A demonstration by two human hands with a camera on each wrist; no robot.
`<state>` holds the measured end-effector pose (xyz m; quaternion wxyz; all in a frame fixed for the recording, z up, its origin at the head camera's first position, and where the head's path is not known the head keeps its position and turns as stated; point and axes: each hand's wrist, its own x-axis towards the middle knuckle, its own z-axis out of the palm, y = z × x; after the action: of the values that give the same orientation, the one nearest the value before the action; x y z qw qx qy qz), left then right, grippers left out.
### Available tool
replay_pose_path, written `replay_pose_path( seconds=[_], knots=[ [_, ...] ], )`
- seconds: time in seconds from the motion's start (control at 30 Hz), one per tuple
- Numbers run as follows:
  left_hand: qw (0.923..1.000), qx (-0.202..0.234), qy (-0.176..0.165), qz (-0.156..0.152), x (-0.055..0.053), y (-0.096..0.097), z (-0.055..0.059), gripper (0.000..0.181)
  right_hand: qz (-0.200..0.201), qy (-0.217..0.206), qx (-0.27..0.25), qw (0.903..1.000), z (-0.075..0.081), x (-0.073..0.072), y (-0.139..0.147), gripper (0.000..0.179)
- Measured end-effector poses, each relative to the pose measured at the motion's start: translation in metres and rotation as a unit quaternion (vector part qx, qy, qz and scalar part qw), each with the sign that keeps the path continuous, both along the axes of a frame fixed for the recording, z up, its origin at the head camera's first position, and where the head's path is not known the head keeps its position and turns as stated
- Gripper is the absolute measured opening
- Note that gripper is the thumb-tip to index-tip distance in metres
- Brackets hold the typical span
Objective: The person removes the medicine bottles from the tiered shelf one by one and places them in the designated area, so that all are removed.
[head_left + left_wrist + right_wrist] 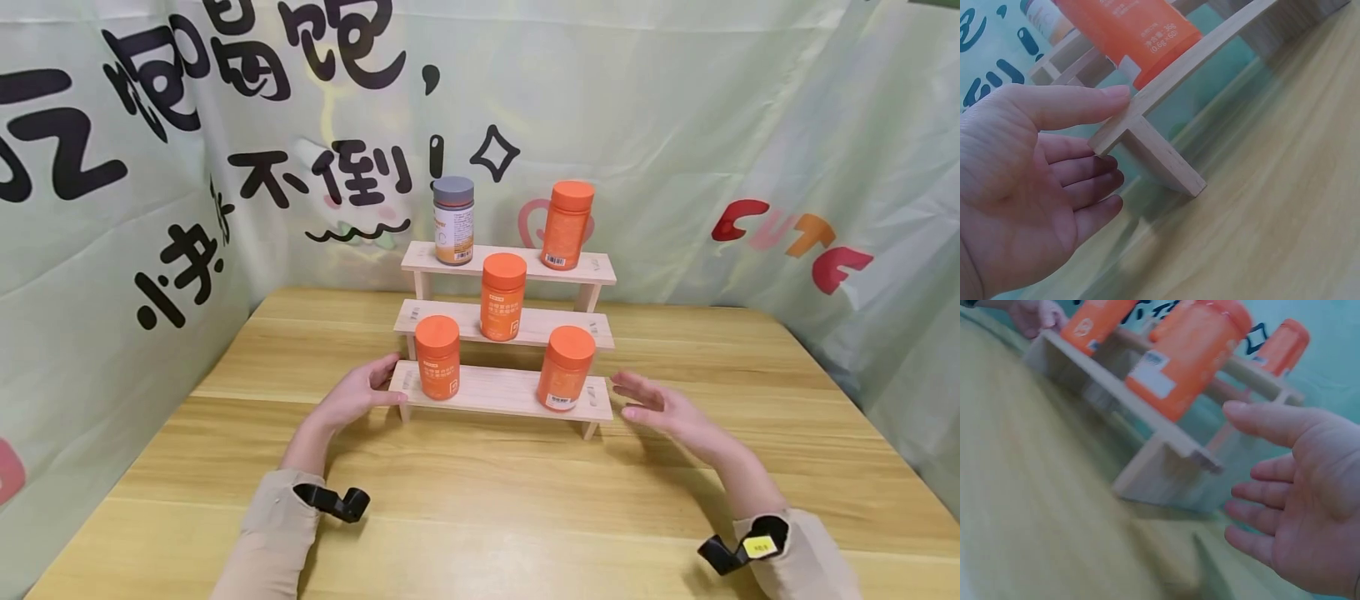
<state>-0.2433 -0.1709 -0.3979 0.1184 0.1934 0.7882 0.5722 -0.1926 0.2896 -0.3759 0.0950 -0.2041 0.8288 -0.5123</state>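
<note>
A wooden three-tier display stand holds several jars. My left hand holds the left end of the bottom tier, its thumb at the front edge and the other fingers around the board's end. Beyond the right end of that tier is my right hand, apart from the wood, fingers loosely extended and holding nothing. Orange jars stand on the bottom tier, one at left and one at right. Another orange jar occupies the middle tier. Up top are a grey-lidded jar and an orange jar.
The stand rests on a wood-grain table. Behind the table hangs a pale green curtain with printed characters, and it runs along both sides. Each wrist wears a black camera mount, one on the left sleeve.
</note>
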Motion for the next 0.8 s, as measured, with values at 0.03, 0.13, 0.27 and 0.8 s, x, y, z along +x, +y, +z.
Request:
replay_pose_path(
  seconds=[0.03,0.13,0.27,0.8],
  knots=[
    [1.0,0.0,-0.001,0.0,-0.001,0.0,0.0,0.083,-0.01,0.007,0.003,0.9999,0.004,0.0,0.002,0.059],
    [1.0,0.005,-0.002,-0.006,-0.002,0.0,-0.001,0.082,-0.054,0.026,0.016,0.9981,0.021,0.0,0.008,0.059],
    [0.9999,0.011,-0.008,-0.01,-0.002,0.0,0.0,0.082,-0.121,0.052,0.049,0.9901,0.049,-0.002,0.016,0.062],
    [0.9993,0.026,-0.015,-0.02,0.0,-0.002,0.0,0.082,-0.172,0.047,0.067,0.9818,0.141,-0.046,0.006,0.078]
  ],
)
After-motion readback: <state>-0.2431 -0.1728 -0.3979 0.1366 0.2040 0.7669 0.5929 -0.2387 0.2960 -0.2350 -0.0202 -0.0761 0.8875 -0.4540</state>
